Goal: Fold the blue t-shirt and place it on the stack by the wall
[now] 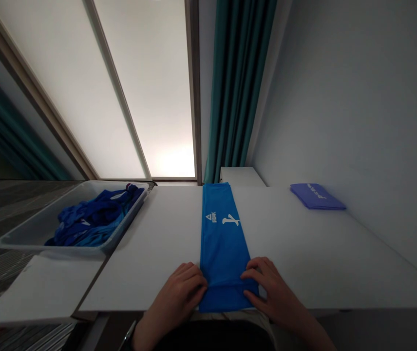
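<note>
A bright blue sports garment (223, 243), folded into a long strip, lies on the white table in front of me. White PEAK lettering and a white figure logo show on its upper part; whether it is a shirt or shorts, I cannot tell. My left hand (181, 287) has its fingers curled on the strip's left edge close to the table's front. On the opposite edge, my right hand (272, 287) grips the cloth between thumb and fingers. A crease runs across the garment between both hands, and its lower end reaches the table's front edge.
At the left, a translucent plastic bin (51, 248) holds a heap of crumpled blue clothes (95, 214). A folded purple-blue garment (317, 196) lies at the right against the wall (369, 122). The white table (157, 234) ends near a small white cabinet (241, 175) and teal curtain.
</note>
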{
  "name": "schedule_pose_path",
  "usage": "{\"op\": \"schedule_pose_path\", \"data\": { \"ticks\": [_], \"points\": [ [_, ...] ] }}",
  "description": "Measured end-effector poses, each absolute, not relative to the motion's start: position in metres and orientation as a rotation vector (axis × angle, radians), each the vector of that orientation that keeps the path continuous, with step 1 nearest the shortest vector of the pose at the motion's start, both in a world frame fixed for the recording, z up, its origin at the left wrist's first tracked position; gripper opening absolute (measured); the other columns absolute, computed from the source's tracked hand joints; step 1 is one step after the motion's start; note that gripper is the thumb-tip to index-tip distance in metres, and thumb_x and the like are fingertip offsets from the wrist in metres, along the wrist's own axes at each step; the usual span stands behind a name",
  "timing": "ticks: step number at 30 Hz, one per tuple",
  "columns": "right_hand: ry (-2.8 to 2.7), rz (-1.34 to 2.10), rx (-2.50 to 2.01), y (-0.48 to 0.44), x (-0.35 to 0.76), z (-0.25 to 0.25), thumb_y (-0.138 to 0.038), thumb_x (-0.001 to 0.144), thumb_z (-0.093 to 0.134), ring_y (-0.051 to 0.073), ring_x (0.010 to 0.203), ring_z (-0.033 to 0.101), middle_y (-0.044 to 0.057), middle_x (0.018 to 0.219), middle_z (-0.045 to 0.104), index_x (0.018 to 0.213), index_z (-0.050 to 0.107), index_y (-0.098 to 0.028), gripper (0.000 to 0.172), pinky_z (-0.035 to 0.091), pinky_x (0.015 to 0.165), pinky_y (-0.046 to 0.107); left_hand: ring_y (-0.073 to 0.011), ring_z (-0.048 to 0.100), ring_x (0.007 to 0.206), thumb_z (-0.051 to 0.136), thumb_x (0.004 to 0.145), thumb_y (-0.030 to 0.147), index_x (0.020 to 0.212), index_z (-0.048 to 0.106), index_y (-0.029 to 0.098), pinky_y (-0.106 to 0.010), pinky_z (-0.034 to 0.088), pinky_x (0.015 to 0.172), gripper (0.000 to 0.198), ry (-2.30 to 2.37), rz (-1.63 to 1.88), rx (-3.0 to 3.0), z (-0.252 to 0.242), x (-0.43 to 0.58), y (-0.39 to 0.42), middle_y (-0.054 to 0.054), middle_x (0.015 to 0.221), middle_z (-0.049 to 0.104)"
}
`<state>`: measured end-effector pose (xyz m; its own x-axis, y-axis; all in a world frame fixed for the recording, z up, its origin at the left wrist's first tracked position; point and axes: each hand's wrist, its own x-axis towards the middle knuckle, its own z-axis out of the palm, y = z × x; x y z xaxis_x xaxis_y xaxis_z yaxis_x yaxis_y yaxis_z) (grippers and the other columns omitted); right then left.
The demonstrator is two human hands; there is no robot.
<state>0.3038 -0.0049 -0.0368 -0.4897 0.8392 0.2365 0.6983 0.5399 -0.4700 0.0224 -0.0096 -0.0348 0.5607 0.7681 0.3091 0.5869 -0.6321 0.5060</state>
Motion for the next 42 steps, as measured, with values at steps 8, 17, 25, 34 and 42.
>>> {"op": "schedule_pose_path", "data": {
  "ticks": [8, 17, 25, 34, 42],
  "points": [
    [-2.351, 0.469, -1.260, -0.006, 0.306, -0.037, -0.019, 0.084, 0.063, 0.024, 0.103, 0.052, 0.007, 0.106, 0.058, 0.100, 0.062, -0.025, 0.018, 0.045, 0.091, 0.041, -0.0178, 0.059, 0.084, 0.047, 0.097, 0.024, 0.091, 0.065, 0.020, -0.030, 0.047, 0.078, 0.019, 1.193, 0.799, 2.231, -0.029, 0.017, -0.008, -0.004, 0.085, 0.066],
    [-2.447, 0.405, -1.066, -0.004, 0.256, -0.018, -0.013, 0.088, 0.060, 0.021, 0.095, 0.054, 0.003, 0.097, 0.061, 0.098, 0.060, -0.023, 0.015, 0.042, 0.090, 0.039, -0.0179, 0.060, 0.082, 0.053, 0.091, 0.020, 0.089, 0.065, 0.021, -0.031, 0.047, 0.078, 0.013, 1.318, 0.792, 2.096, -0.027, 0.020, -0.008, -0.002, 0.081, 0.066],
    [-2.562, 0.314, -1.085, -0.002, 0.222, -0.026, -0.019, 0.083, 0.069, 0.022, 0.093, 0.055, 0.002, 0.098, 0.061, 0.092, 0.058, -0.022, 0.014, 0.041, 0.086, 0.038, -0.0180, 0.060, 0.079, 0.054, 0.090, 0.018, 0.085, 0.062, 0.021, -0.031, 0.046, 0.078, 0.010, 1.385, 0.774, 2.071, -0.027, 0.020, -0.009, -0.001, 0.079, 0.067],
    [-2.478, 0.169, -1.036, -0.001, 0.220, -0.037, -0.013, 0.087, 0.061, 0.019, 0.086, 0.054, 0.001, 0.089, 0.061, 0.085, 0.055, -0.022, 0.011, 0.038, 0.082, 0.034, -0.0176, 0.059, 0.080, 0.055, 0.089, 0.018, 0.084, 0.060, 0.021, -0.031, 0.045, 0.078, 0.008, 1.363, 0.745, 2.079, -0.025, 0.021, -0.010, -0.001, 0.081, 0.065],
    [-2.421, 0.164, -1.008, -0.001, 0.220, -0.038, -0.012, 0.090, 0.057, 0.019, 0.082, 0.054, 0.001, 0.086, 0.061, 0.084, 0.055, -0.021, 0.011, 0.038, 0.080, 0.033, -0.0181, 0.059, 0.085, 0.053, 0.088, 0.015, 0.090, 0.063, 0.021, -0.032, 0.044, 0.082, 0.012, 1.346, 0.712, 2.067, -0.026, 0.024, -0.017, -0.001, 0.087, 0.066]
  ]
}}
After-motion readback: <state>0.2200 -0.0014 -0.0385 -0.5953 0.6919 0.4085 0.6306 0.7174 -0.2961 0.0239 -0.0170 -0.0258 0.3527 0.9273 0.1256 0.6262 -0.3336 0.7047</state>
